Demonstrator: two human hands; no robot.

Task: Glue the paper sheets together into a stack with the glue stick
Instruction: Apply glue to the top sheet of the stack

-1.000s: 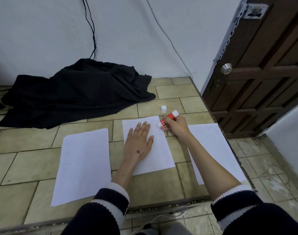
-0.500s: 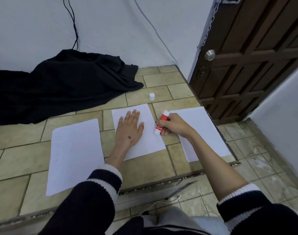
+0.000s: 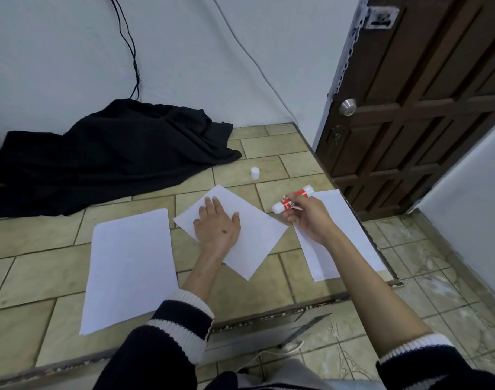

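Observation:
Three white paper sheets lie on a raised tiled platform. My left hand [image 3: 216, 225] presses flat, fingers spread, on the middle sheet [image 3: 257, 235], which sits turned at an angle. The left sheet [image 3: 129, 266] lies apart beside it. The right sheet [image 3: 342, 220] lies near the platform's right edge, partly under my right arm. My right hand [image 3: 305, 218] holds the red and white glue stick [image 3: 291, 202] lifted above the gap between the middle and right sheets, its uncapped end pointing left. Its white cap [image 3: 255, 173] stands on the tiles beyond the middle sheet.
A black cloth [image 3: 108, 156] is heaped at the back left against the white wall, with black cables hanging above it. A dark wooden door [image 3: 426, 102] stands to the right. The platform's front edge [image 3: 269, 316] drops to a lower tiled floor.
The middle sheet has been rotated under my left hand and now lies diagonally. My right hand has lifted the glue stick off the sheet's right edge and holds it in the air.

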